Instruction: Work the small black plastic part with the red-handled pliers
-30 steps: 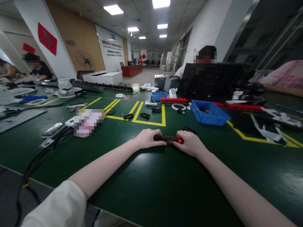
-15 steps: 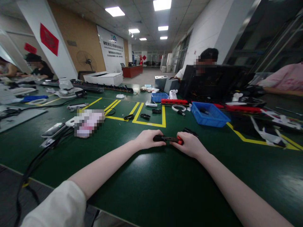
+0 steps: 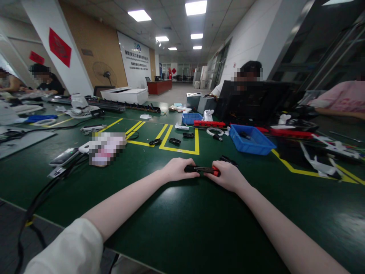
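In the middle of the green table [image 3: 171, 220], both hands meet in front of me. My left hand [image 3: 177, 169] is closed around a small black part [image 3: 190, 169] whose kind I cannot make out. My right hand [image 3: 228, 176] grips a dark plier-like tool [image 3: 207, 169] with a red-orange handle. The tool's dark end reaches the black part; whether it bites on it is hidden. Just behind my right hand lies a black object [image 3: 229, 160]. Farther off are black pieces [image 3: 175, 141] within and beside a yellow tape outline [image 3: 197, 142].
A blue tray [image 3: 252, 146] stands at right, with a smaller blue tray [image 3: 192, 118] behind. A white coiled cable [image 3: 214, 132] lies between. At left are a phone-like device [image 3: 65, 156] and black cables [image 3: 40, 201]. A co-worker [image 3: 248, 72] sits behind a black panel [image 3: 253, 101].
Hardly anything differs. My view has shifted very slightly, and both hands stay together on the same things.
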